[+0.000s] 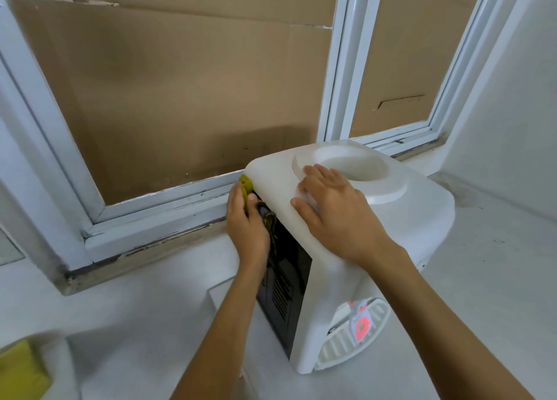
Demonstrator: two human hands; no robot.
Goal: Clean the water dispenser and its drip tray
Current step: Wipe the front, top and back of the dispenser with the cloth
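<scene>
A white tabletop water dispenser [401, 219] stands on a white counter, with a round bottle well on top and a black vented side panel [286, 291]. My left hand [245, 228] presses a yellow-green cloth [247, 185] against the top corner of that black panel. My right hand [331, 207] lies flat, fingers spread, on the dispenser's top beside the well. At the lower front sit the white ribbed drip tray [346, 348] and a tap with a red lever [361, 324].
A white-framed window [162, 201] backed with brown cardboard runs just behind the dispenser. White counter [144, 309] spreads to the left and right. A yellow object [21, 372] lies at the bottom left corner. A white wall rises at the right.
</scene>
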